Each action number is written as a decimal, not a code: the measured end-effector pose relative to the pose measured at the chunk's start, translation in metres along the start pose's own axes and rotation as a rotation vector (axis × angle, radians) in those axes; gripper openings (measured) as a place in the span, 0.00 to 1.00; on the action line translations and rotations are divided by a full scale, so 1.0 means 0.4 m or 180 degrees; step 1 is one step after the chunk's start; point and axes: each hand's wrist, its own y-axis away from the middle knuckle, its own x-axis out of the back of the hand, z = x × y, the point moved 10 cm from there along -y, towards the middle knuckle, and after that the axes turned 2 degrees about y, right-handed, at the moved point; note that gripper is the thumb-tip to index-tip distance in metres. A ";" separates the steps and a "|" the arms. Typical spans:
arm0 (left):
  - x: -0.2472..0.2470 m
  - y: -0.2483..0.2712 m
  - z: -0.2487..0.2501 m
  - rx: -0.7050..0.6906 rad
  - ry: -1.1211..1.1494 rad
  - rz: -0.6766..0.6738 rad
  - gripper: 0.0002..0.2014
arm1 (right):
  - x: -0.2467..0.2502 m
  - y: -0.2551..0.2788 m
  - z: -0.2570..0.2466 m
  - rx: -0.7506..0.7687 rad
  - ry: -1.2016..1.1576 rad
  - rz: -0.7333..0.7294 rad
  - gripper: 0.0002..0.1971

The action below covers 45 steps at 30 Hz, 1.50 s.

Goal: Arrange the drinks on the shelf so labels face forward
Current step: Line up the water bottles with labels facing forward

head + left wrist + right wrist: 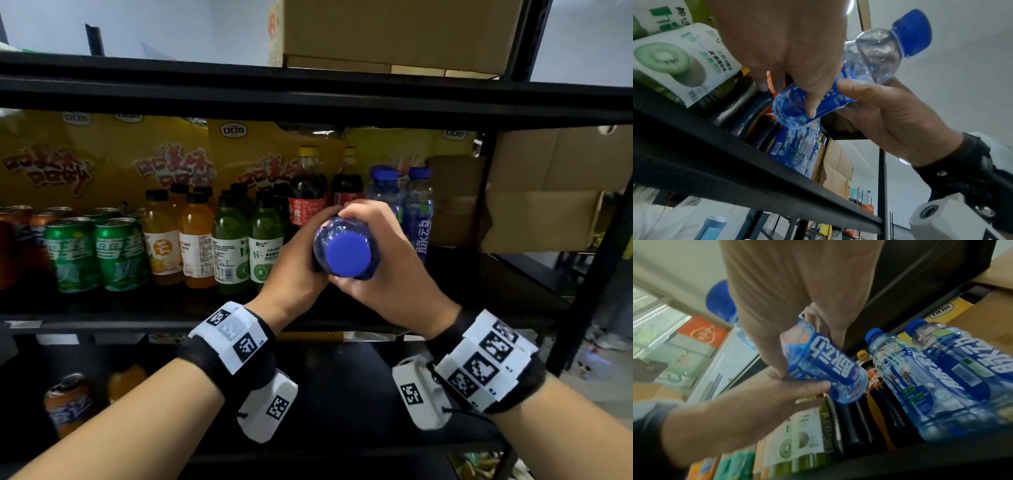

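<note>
Head view: the blue bottle (346, 248) is gripped by both hands, left hand (294, 260) and right hand (390, 260), cap tipped toward the person, base toward the shelf (102, 318).

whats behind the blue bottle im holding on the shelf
Behind the held blue bottle: two cola bottles and two standing blue bottles. Their lower parts are hidden by both hands.

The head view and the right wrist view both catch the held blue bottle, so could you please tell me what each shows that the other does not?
Only the head view shows the green cans and the cardboard box on the top shelf. Only the right wrist view shows the held bottle's label with its large white characters. Both show the blue bottle gripped by the left hand and the right hand, plus two matching blue bottles standing on the shelf.
</note>
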 end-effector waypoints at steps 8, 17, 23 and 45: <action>-0.004 -0.002 0.001 -0.0160 -0.0272 0.0093 0.36 | 0.034 0.013 0.020 -0.0059 -0.0095 0.0190 0.38; -0.166 -0.034 -0.027 0.0353 0.0514 -0.0705 0.38 | 0.150 0.007 0.185 -0.1213 -0.0405 -0.0008 0.28; -0.168 -0.067 -0.128 0.0973 0.0169 -0.0133 0.42 | 0.261 0.085 0.389 -0.2057 -0.0440 0.0858 0.24; -0.263 -0.133 -0.239 0.1505 -0.0765 -0.0752 0.30 | 0.201 0.126 0.530 -0.2975 -0.0235 0.0393 0.31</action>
